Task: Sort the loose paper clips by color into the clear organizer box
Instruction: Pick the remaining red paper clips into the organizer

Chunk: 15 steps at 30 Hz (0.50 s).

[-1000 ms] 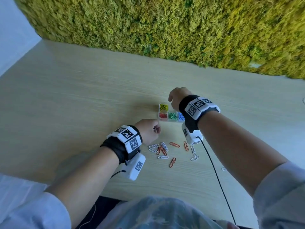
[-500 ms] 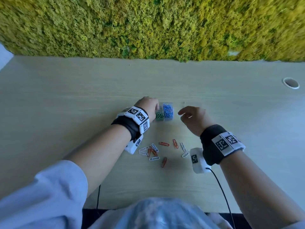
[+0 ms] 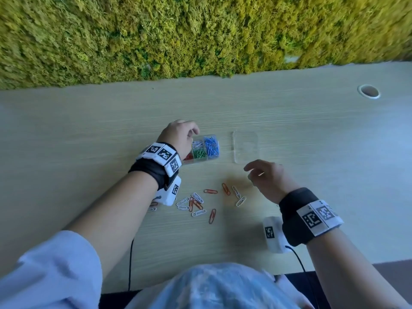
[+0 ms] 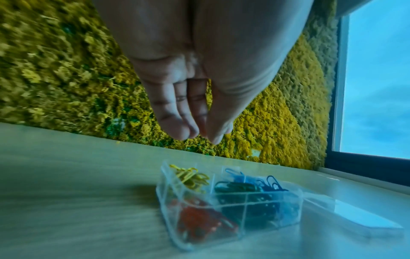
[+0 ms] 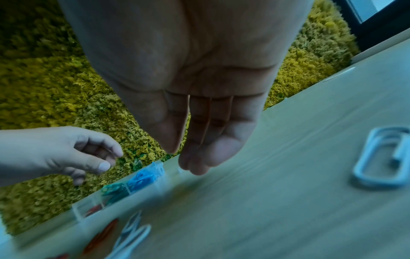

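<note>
The clear organizer box [image 3: 206, 150] stands open mid-table, its compartments holding white, green, blue and red clips; the left wrist view also shows yellow clips [image 4: 190, 177] in it. My left hand [image 3: 192, 133] hovers over the box's left part, fingers pointing down and holding nothing [image 4: 200, 135]. My right hand [image 3: 250, 173] hangs relaxed and empty to the right of the box [image 5: 184, 161]. Several loose orange and white paper clips [image 3: 198, 202] lie on the table nearer me, between my wrists.
The box's clear lid [image 3: 245, 147] lies flat just right of the box. A moss wall [image 3: 200, 36] borders the table's far edge, and a cable hole [image 3: 369, 91] sits at far right. One white clip [image 5: 381, 157] lies close under my right wrist.
My left hand went from the clip pile up to the box and stays over it. My right hand left the box and drew back to the right, nearer me.
</note>
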{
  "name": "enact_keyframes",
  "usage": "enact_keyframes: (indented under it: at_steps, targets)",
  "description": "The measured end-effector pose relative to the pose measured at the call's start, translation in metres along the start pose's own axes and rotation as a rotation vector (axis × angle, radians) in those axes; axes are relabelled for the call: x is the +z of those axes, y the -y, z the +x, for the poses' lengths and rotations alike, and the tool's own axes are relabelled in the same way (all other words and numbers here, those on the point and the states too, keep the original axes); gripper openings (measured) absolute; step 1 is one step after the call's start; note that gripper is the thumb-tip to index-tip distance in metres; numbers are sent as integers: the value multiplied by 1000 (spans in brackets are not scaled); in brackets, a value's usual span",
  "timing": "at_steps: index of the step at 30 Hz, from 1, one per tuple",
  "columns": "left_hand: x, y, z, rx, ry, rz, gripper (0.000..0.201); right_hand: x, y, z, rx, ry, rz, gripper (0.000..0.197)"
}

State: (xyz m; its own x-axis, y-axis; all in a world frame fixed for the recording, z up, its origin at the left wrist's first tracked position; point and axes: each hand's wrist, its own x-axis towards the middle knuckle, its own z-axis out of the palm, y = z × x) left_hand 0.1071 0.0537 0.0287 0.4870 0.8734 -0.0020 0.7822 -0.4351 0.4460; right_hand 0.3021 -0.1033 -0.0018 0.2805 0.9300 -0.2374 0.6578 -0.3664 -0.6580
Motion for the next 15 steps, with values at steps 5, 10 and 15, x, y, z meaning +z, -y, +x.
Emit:
enact_keyframes:
  at_steps: [5, 10, 15]
  targets:
    - [-5, 21, -29, -78, 59, 5, 13, 10, 12, 0, -34, 69, -170, 22]
    - [-3, 35, -58, -190, 245, 82, 16, 18, 24, 3, -32, 120, -261, 20]
    - [4, 24, -76, -150, 339, 132, 13, 32, 32, 3, -58, 130, -360, 16]
